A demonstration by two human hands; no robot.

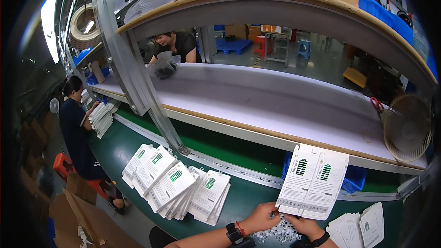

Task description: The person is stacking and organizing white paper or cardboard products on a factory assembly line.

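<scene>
Two flat white cardboard boxes with green print (313,179) stand tilted side by side in front of me, at the lower right. My right hand (307,228) grips their lower edge, its thumb in front. My left hand (262,217) is closed in a pinch at their lower left corner; what sits between its fingertips is too small to make out. Just below both hands lies a loose pile of small white plastic hang tabs (278,235), partly hidden by them. More flat white boxes (360,230) lie to the right of my right hand.
Overlapping stacks of flat boxes (172,184), some with hang tabs, cover the left part of the green bench (131,135). A blue bin (353,180) stands behind the held boxes, under a white shelf (257,96). A co-worker (76,119) sits at far left; another person (177,48) is behind the shelf.
</scene>
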